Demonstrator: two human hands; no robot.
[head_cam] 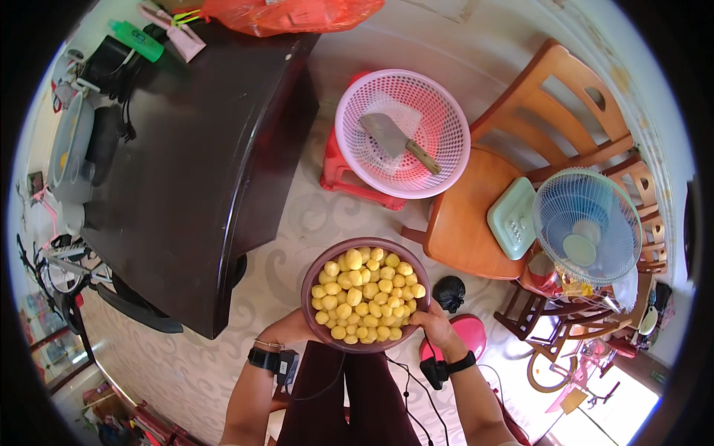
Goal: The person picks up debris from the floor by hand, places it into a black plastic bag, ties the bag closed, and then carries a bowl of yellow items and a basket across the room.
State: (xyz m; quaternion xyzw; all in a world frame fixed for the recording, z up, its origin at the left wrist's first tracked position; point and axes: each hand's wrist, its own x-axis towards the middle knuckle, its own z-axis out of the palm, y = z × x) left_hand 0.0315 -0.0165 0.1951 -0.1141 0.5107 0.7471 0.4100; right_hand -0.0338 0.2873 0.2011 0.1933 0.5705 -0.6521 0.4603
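Observation:
A round brown basin (365, 243) full of peeled yellow potatoes (371, 291) is held level in front of my legs. My left hand (295, 328) supports its left rim from the side, the fingers mostly hidden beneath it. On the right side, my right hand (432, 326) grips the rim with the thumb on top. Beyond the basin, a pink perforated plastic basket (454, 120) rests on a red plastic stool (337, 167). Inside the basket lies a cleaver (390, 136) with a wooden handle.
A dark table (184, 167) stands at left, a red plastic bag (295, 14) at its far end. To the right are a wooden chair (474, 223) and a green fan (585, 223). A black bag (449, 294) and a pink stool (474, 334) are near my right hand.

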